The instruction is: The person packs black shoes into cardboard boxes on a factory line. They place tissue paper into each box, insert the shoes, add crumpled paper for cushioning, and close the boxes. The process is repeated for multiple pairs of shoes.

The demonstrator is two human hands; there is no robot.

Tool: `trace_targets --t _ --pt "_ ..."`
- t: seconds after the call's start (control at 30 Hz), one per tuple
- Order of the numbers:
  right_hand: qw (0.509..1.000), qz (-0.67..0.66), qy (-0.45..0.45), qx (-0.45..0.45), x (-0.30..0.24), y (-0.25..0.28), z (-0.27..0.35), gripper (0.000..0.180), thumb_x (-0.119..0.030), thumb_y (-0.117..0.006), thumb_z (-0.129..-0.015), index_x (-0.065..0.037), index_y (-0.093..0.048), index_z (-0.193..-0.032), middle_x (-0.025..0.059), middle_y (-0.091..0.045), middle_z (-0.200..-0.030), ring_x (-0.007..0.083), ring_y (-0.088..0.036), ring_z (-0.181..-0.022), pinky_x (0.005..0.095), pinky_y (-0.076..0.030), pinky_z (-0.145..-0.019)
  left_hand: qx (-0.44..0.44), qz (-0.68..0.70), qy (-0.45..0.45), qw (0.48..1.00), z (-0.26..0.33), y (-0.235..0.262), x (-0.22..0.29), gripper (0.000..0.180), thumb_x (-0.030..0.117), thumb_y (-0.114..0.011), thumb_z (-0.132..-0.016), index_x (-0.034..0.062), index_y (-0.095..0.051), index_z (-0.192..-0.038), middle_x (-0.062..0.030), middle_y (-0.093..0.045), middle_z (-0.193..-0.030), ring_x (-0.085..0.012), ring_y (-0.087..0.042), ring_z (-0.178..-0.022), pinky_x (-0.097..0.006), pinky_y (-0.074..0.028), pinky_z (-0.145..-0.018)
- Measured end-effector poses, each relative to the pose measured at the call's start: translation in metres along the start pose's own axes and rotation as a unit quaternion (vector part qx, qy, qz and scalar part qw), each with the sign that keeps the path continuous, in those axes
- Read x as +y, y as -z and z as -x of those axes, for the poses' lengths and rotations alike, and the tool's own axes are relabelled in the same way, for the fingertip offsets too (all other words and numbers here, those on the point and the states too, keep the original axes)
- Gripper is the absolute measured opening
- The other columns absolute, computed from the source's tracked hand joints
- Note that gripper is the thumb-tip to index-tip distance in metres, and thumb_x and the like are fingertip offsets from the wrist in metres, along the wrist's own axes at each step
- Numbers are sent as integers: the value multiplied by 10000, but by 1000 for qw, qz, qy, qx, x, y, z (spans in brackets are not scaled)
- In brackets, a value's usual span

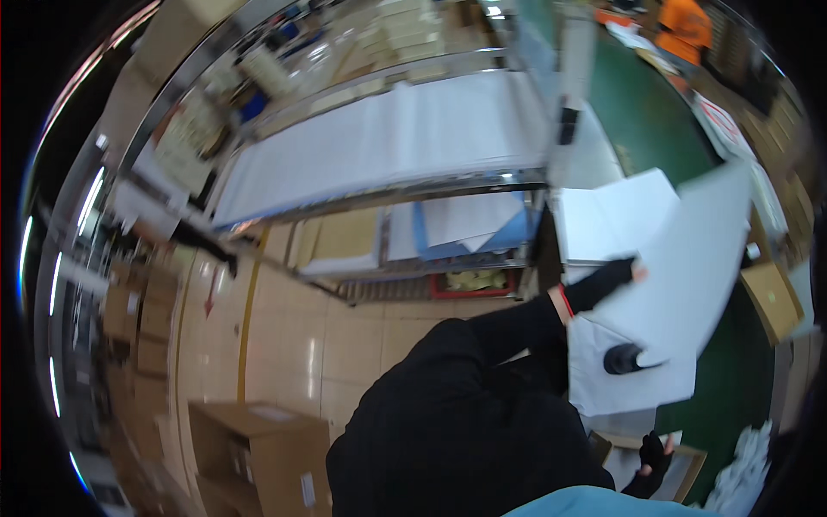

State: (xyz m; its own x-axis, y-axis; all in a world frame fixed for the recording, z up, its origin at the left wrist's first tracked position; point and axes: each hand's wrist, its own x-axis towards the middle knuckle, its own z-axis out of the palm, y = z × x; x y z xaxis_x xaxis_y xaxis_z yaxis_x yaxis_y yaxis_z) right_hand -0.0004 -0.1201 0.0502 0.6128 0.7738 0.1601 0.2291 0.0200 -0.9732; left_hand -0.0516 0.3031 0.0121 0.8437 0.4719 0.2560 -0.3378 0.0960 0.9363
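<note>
My left hand (624,276), in a black fingerless glove with a red band at the wrist, grips the edge of a large white sheet (693,258). The sheet is tilted up and blurred at its far end. Beneath it, a stack of white sheets (607,220) lies on the table. Nearer me, a black rounded object (622,359) sits on another white sheet (594,388); its kind is unclear. My right hand (657,458), also gloved, is over an open cardboard box (689,470) at the lower right, fingers apart.
A metal rack (482,185) with white sheets on its shelves stands to the left. The green table (629,103) runs along the right. Cardboard boxes (258,448) are stacked on the floor at left. A person in orange (685,30) is at the far right.
</note>
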Motion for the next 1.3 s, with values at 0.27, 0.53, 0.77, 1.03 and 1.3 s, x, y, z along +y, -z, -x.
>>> trace_targets --t 0.27,0.53,0.77,1.03,1.3 --pt "995 65 69 33 13 -23 -63 709 -145 -590 -888 -29 -218 -1481 199 -480 -1356 319 -507 -1214 424 -405 -1009 7 -226 66 972 88 -28 53 723 389 -559 -925 -97 -314 -1400 -298 -416 -1389 -364 -429 -1286 -392 -335 -1064" --pt "996 37 59 60 20 -27 -58 670 30 -549 -851 -17 -270 -1457 204 -430 -1402 319 -442 -1281 434 -362 -1044 10 -116 75 990 78 -45 108 697 384 -537 -945 -89 -314 -1406 -269 -488 -1333 -304 -516 -1193 -354 -402 -999" --pt "995 -28 -31 85 25 -18 -36 615 2 -594 -837 10 -357 -1404 181 -475 -1349 286 -476 -1231 411 -401 -1007 57 -155 51 985 80 -61 81 666 384 -542 -951 -84 -361 -1389 -250 -498 -1337 -285 -527 -1181 -349 -408 -992" --pt "982 -69 -91 147 -44 -46 -27 573 29 -600 -813 37 -414 -1355 136 -540 -1258 212 -506 -1170 331 -379 -1001 -5 -179 49 983 74 -73 107 581 379 -589 -925 -63 -491 -1289 -182 -635 -1106 -187 -609 -964 -310 -484 -835" --pt "988 -55 -79 123 -37 -36 -21 599 -28 -603 -836 7 -376 -1389 136 -543 -1241 219 -515 -1163 335 -437 -951 -68 -204 57 975 80 -81 114 535 406 -550 -932 27 -513 -1308 -145 -669 -953 -193 -640 -793 -316 -502 -736"
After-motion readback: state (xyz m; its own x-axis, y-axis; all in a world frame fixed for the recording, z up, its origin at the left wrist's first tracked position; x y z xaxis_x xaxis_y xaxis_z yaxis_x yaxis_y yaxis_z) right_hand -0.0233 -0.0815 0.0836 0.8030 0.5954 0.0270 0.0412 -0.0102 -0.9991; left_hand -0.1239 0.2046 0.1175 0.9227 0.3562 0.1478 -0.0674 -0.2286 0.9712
